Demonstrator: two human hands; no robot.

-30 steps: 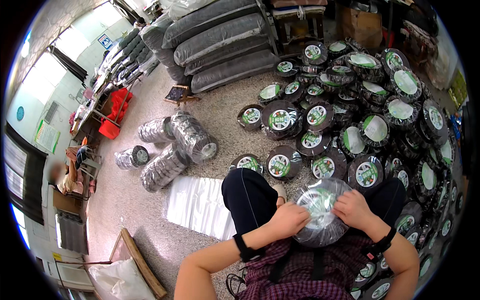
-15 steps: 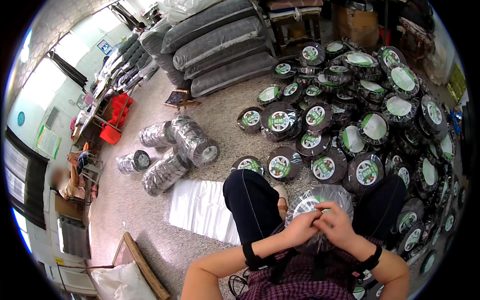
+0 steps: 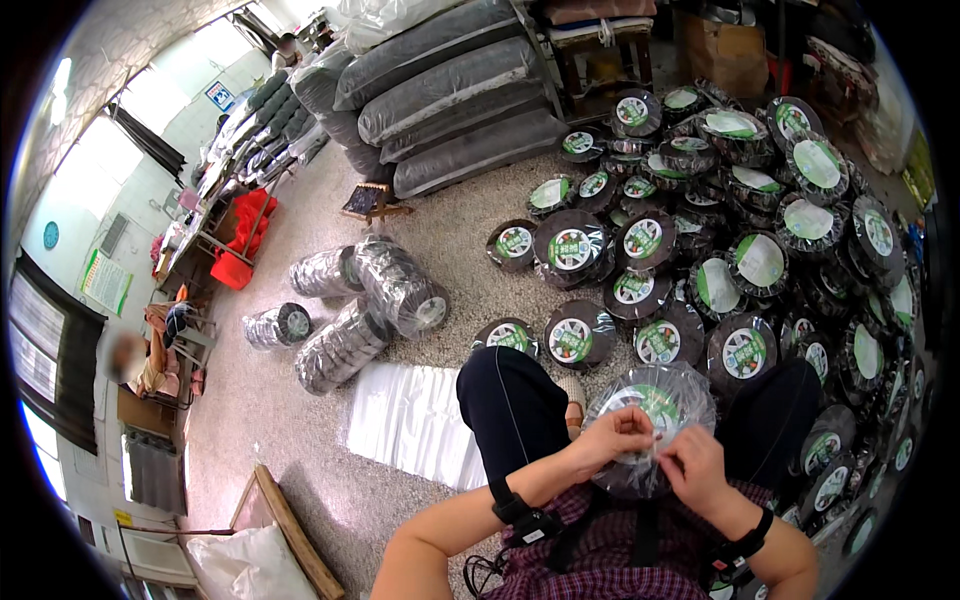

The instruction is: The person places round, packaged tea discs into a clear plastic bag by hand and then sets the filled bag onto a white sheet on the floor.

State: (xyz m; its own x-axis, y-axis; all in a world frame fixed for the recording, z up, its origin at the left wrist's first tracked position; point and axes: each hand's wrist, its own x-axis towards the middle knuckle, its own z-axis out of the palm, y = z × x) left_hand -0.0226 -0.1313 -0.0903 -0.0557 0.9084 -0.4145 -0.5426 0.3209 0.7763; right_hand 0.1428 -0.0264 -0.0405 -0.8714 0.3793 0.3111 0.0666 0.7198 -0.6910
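A round black bundle wrapped in clear plastic film [image 3: 690, 395], with a green and white label on its top, rests in my lap between my knees. My left hand [image 3: 612, 440] is closed in a pinch on the film over the top of the bundle. Just to its right, my right hand [image 3: 697, 466] also pinches the gathered film with its fingertips. A small gap separates the two hands, and the label shows partly behind my fingers. My fingers hide exactly how the film is gathered.
Many flat black labelled rolls [image 3: 742, 350] pile up ahead and to the right. Long film-wrapped stacks [image 3: 345, 343] lie left of centre, beside flat clear plastic bags [image 3: 410, 420]. Big grey bagged bundles [image 3: 480, 155] and a small stool [image 3: 368, 200] stand farther off. Another person [image 3: 150, 360] sits far left.
My hands were close together over the bundle's middle; now they are a little apart, the right one lower and to the right. The whole view has shifted slightly.
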